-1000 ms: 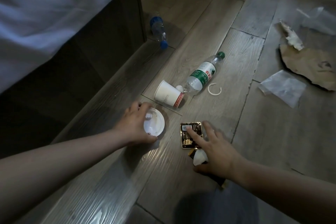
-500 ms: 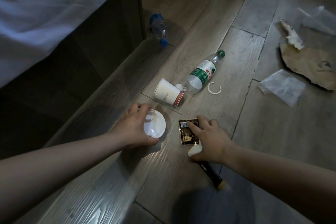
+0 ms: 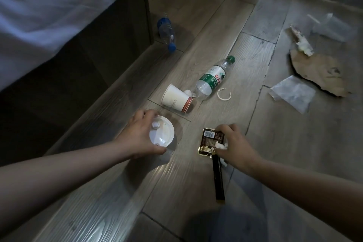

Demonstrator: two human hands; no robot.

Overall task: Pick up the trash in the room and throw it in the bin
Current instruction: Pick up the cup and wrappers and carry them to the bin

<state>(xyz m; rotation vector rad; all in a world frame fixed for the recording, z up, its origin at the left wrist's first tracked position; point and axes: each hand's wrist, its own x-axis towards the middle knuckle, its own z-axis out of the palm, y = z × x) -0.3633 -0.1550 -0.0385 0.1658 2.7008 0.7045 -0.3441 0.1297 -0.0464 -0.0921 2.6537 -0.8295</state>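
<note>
a: what's the left hand (image 3: 137, 135) doing?
b: its fingers and thumb are curled round the rim of a white plastic lid (image 3: 162, 131), thumb on the near edge and fingers on the far one. i can't tell whether the lid is off the floor (image 3: 110, 192).
a: and the right hand (image 3: 236, 144)?
b: it's closed over a shiny gold-and-brown wrapper (image 3: 210, 140), fingertips hooked on its far edge. a bit of white tissue (image 3: 221, 146) is tucked under the palm, and a dark narrow sachet (image 3: 218, 180) sticks out from beneath the hand toward the person.
a: what lies beyond the hands?
b: just past the left fingers there's a paper cup (image 3: 175, 98) on its side. right beside it is a green-capped bottle (image 3: 212, 79), also lying down. next to that bottle, ahead of the right hand, is a white plastic ring (image 3: 224, 94). further out, off to the right hand's right — a clear plastic sheet (image 3: 292, 93) and torn brown paper (image 3: 322, 72). well ahead of the left hand, against the bed frame (image 3: 110, 45), lies a blue-capped bottle (image 3: 166, 32).
</note>
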